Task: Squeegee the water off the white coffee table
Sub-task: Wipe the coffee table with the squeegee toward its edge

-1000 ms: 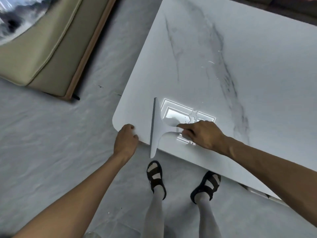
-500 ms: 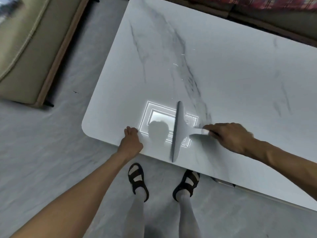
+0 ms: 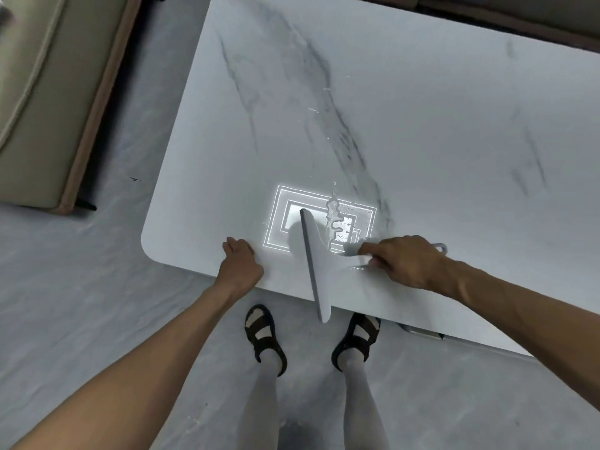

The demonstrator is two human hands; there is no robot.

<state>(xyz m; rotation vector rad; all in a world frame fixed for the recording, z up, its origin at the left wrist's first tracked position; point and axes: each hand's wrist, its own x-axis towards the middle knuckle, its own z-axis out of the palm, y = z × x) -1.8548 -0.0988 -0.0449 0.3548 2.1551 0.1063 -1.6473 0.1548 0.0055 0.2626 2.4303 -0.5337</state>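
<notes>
Head view. The white marble-patterned coffee table with grey veining (image 3: 422, 131) fills the upper right of the picture, its rounded near corner toward the person's feet. A pale grey plastic squeegee with a long straight blade (image 3: 313, 264) lies on the table's near edge, the blade running roughly crosswise to that edge, its lower tip overhanging the table above the floor. The right hand (image 3: 406, 261) is closed around the squeegee's handle, on the table's near strip, right of the blade. The left hand (image 3: 240, 264) has its fingers curled over the table's near edge, left of the blade, holding no tool.

A ragged trail of water (image 3: 336, 219) shows on the table just right of the blade, inside the bright rectangular reflection of a ceiling light (image 3: 281, 222); smaller droplets run up along the dark vein toward the table's middle.

The water sits on the handle side of the blade, so to clear it the blade would best be set down beyond the puddle, tilted so its rubber edge bears evenly, and swept in one steady stroke off the table's edge. The left hand looks placed to brace the table. Uneven pressure would probably leave streaks.
</notes>
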